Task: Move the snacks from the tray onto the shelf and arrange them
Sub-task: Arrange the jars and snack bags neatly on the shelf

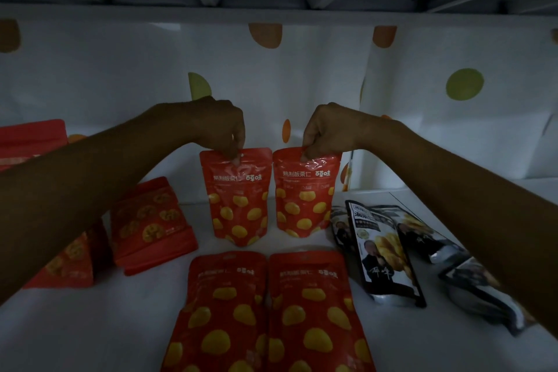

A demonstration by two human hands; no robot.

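Left hand (222, 127) and right hand (327, 130) each pinch the top edge of an upright red chestnut pouch with yellow kernels, left pouch (237, 196) and right pouch (305, 193), long axes vertical, side edges nearly touching, on the white shelf (90, 332); bare surface lies behind.

Both bare forearms reach toward twelve o'clock, wrists bent downward. The left hand (222, 127) and right hand (327, 130) each pinch with thumb and fingertips (knuckles uppermost), level, slightly apart.
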